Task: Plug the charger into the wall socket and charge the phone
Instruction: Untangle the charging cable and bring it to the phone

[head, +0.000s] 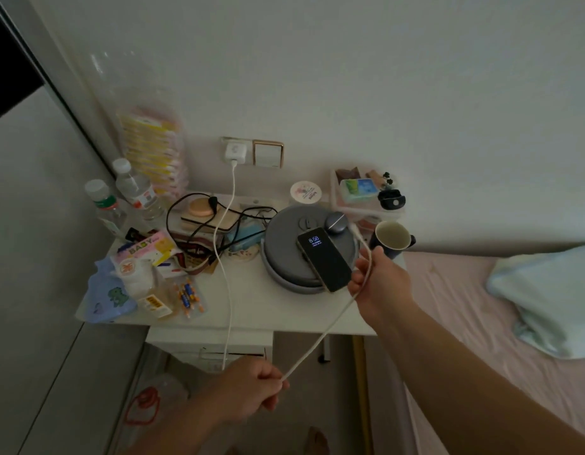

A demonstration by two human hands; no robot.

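Note:
A white charger [234, 152] sits plugged into the wall socket [226, 140] above the bedside table. Its white cable [226, 257] hangs down over the table's front, loops through my left hand [251, 389] and rises to my right hand [379, 277]. My left hand is closed on the cable below the table edge. My right hand pinches the cable near its free plug end [354, 228], which points up beside the phone. The phone [324, 258] lies with its screen lit, showing 8:58, on a grey round device [284, 257]. The plug is apart from the phone.
The white table [251, 307] is crowded: two water bottles [133, 192], black cords, baby wipes [146, 249], packets, a dark mug [392, 237], a tray of small items [363, 195]. A switch plate [268, 154] is beside the socket. A bed with a pillow [547, 297] lies to the right.

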